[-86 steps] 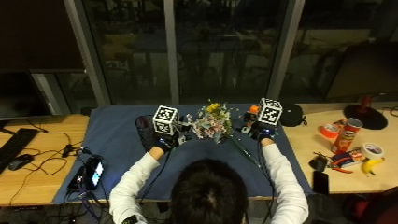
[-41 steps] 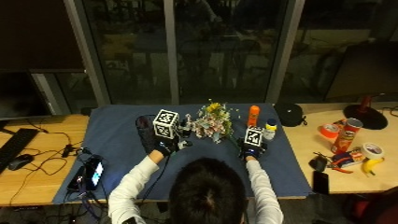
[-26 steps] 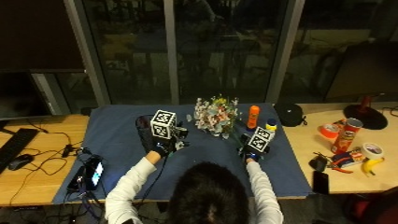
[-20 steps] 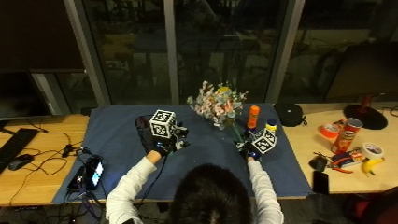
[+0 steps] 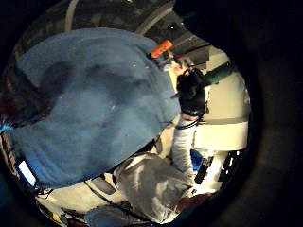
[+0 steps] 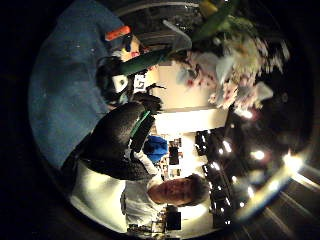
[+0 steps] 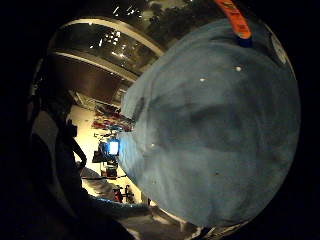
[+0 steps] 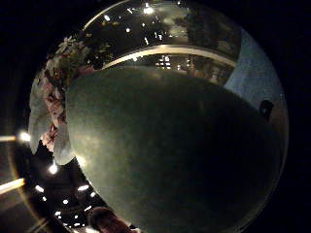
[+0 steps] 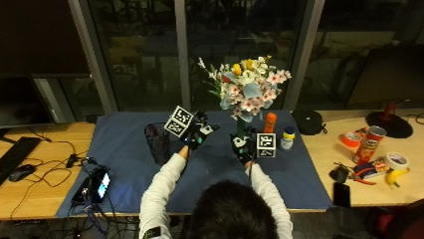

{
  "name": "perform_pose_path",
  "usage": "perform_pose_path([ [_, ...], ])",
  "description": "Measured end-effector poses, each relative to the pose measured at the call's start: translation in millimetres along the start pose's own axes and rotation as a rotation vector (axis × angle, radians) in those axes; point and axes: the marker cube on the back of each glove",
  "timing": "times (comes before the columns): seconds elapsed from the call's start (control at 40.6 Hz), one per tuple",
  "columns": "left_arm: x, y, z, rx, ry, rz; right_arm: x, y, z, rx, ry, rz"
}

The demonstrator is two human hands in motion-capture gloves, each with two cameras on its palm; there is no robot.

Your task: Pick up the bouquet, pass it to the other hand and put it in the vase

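Note:
The bouquet (image 9: 248, 87), pink, white and yellow flowers on a green wrapped stem (image 9: 240, 130), stands upright above the blue cloth (image 9: 126, 149). My right hand (image 9: 244, 147) grips the stem's lower end. In the right thumb side palm view the green stem (image 8: 175, 145) fills most of the picture, with the flowers (image 8: 53, 97) beside it. My left hand (image 9: 197, 132) hovers just left of the stem with its fingers spread, holding nothing. The left palm views show the stem (image 6: 145, 60), the flowers (image 6: 235, 75) and the gripping hand (image 5: 191, 92). A dark vase (image 9: 158, 143) stands on the cloth, left of my left hand.
An orange bottle (image 9: 269, 122) and a small yellow-capped bottle (image 9: 287, 138) stand on the cloth right of the bouquet. A black pouch (image 9: 308, 121) lies behind them. A crisps can (image 9: 368, 144), tape rolls and a banana (image 9: 395, 177) sit at the far right. Cables and a mouse lie on the left.
My right hand has raised the bouquet from a lean over the cloth to upright and higher. My left hand stays beside it, off the stem.

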Motion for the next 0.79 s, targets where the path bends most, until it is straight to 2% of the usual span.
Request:
perform_pose_path([
  [0.099, 16, -14, 12, 0.002, 0.07, 0.013, -6, -4, 18, 0.011, 0.017, -0.156],
  [0.197, 29, -24, 31, -0.056, 0.175, 0.03, -12, 4, 38, 0.026, 0.002, 0.003],
  [0.296, 38, -28, 46, -0.058, 0.189, 0.036, -16, 8, 51, 0.011, -0.023, 0.036],
  [0.394, 46, -29, 55, 0.036, 0.228, 0.047, -20, 15, 65, 0.014, -0.042, 0.046],
  [0.518, 48, -34, 61, 0.148, 0.358, 0.015, -19, 7, 78, 0.014, -0.091, -0.293],
  [0.567, 46, -36, 61, 0.183, 0.406, 0.002, -18, 9, 81, 0.021, -0.083, -0.296],
  [0.69, 43, -36, 61, 0.274, 0.456, 0.001, 11, 12, 89, -0.016, -0.014, -0.152],
  [0.789, 42, -34, 53, 0.382, 0.419, 0.043, 24, 12, 97, -0.129, -0.013, -0.256],
])
